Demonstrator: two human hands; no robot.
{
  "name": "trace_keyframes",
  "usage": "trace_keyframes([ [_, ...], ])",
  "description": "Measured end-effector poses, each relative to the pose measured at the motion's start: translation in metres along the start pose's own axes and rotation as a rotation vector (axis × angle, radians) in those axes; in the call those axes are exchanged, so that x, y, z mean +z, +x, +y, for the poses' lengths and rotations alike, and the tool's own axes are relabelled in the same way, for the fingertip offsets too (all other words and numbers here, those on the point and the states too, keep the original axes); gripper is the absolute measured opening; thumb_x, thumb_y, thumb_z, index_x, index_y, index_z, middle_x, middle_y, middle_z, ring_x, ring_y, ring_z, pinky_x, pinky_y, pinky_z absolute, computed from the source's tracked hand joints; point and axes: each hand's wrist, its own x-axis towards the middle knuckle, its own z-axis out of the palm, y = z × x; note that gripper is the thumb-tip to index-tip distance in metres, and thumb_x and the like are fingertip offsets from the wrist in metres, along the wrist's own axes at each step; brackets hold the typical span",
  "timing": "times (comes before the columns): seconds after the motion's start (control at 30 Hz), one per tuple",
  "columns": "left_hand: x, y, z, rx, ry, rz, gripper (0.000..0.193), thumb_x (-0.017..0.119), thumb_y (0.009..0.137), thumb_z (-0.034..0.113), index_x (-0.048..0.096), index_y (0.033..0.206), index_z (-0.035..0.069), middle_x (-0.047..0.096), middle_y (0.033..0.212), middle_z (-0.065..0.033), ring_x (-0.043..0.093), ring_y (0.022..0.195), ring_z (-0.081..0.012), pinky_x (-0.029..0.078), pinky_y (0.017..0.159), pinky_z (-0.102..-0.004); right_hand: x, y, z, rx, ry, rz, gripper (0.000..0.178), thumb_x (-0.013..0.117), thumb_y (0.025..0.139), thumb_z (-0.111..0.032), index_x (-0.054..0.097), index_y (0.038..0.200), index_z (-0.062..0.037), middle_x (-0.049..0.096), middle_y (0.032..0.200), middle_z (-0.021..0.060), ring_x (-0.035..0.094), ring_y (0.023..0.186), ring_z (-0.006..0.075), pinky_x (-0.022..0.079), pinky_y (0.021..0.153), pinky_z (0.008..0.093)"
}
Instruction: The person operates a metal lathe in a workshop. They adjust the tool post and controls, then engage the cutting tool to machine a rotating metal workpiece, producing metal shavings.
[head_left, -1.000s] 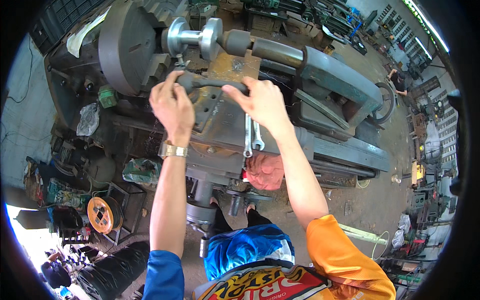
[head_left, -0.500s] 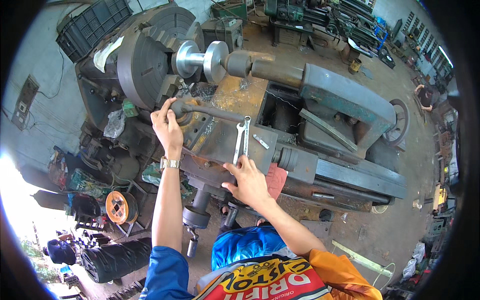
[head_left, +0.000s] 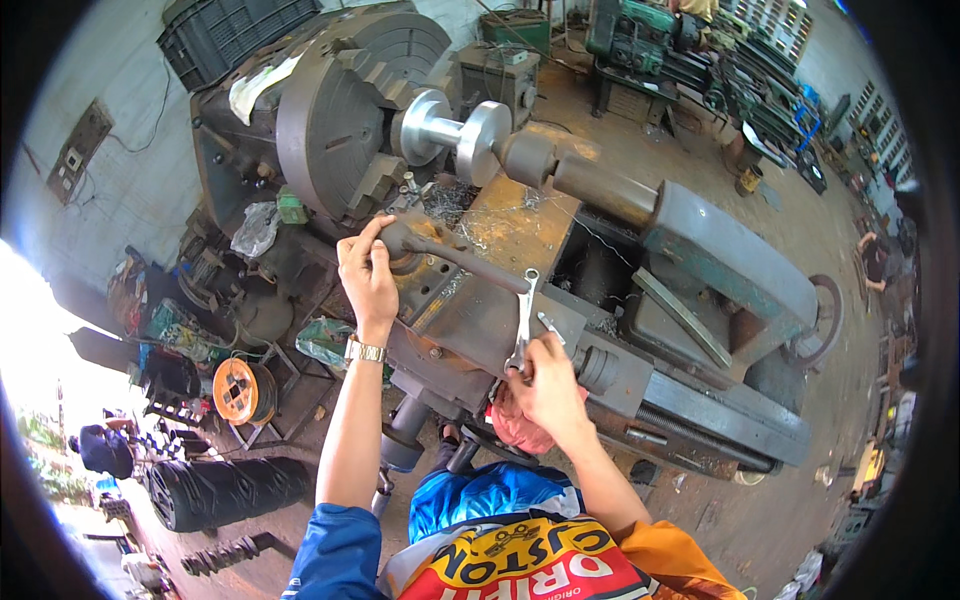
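Note:
My left hand [head_left: 369, 282] is wrapped round the knobbed hub of a dark metal lever [head_left: 470, 262] on top of the lathe's tool slide. Two wrenches [head_left: 526, 312] lie side by side on the flat steel plate [head_left: 460, 325], just ahead of my right hand [head_left: 548, 388]. That hand is closed, with a bunched red cloth [head_left: 522, 430] gripped under its curled fingers at the plate's near edge. The fingertips partly hide the wrenches' near ends. A small white tube [head_left: 549, 326] lies right of the wrenches, partly behind the hand.
Beyond my hands, a shiny spool-shaped workpiece [head_left: 475, 140] sits between the large chuck [head_left: 320, 140] and the tailstock [head_left: 720, 235]. Metal shavings litter the lathe bed. An orange cable reel [head_left: 238, 392] stands at left on the floor. Another person [head_left: 874, 262] is at the far right.
My right hand has moved from beside the wrenches to the red cloth, which is now bunched and pulled leftward. My left hand stays on the lever hub. The whole view has shifted.

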Motion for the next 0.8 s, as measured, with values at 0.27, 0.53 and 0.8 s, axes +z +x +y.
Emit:
trace_keyframes([
  [0.27, -0.002, 0.002, 0.006, -0.059, 0.034, -0.013, 0.031, 0.052, 0.09, 0.007, 0.074, 0.112, 0.009, 0.068, 0.097, -0.009, 0.051, 0.088, -0.0214, 0.045, 0.085, -0.033, -0.071, 0.043, 0.044, 0.493, 0.795, -0.276, 0.058, 0.048, 0.075, 0.008, 0.047, 0.132, -0.0008, 0.061, 0.087, 0.0057, 0.041, 0.054, 0.0047, 0.033, 0.046, 0.0206],
  [0.53, -0.003, 0.003, 0.005, -0.012, -0.008, -0.021, 0.03, 0.054, 0.088, 0.007, 0.073, 0.112, 0.005, 0.072, 0.106, -0.0058, 0.051, 0.089, -0.0209, 0.045, 0.085, -0.0325, -0.077, 0.115, 0.039, 0.23, 0.57, -0.209, 0.035, 0.058, 0.099, -0.006, 0.058, 0.133, -0.0035, 0.053, 0.081, -0.0007, 0.045, 0.056, 0.004, 0.035, 0.049, 0.0227],
  [0.8, -0.003, 0.006, 0.0, 0.066, -0.013, -0.022, 0.028, 0.055, 0.089, 0.012, 0.072, 0.11, 0.003, 0.073, 0.109, -0.005, 0.05, 0.087, -0.0211, 0.044, 0.083, -0.0327, -0.011, 0.209, 0.021, -0.137, 0.133, -0.277, 0.031, 0.057, 0.099, -0.007, 0.059, 0.129, -0.0073, 0.067, 0.12, 0.0197, 0.065, 0.11, 0.0372, 0.051, 0.092, 0.0429],
])
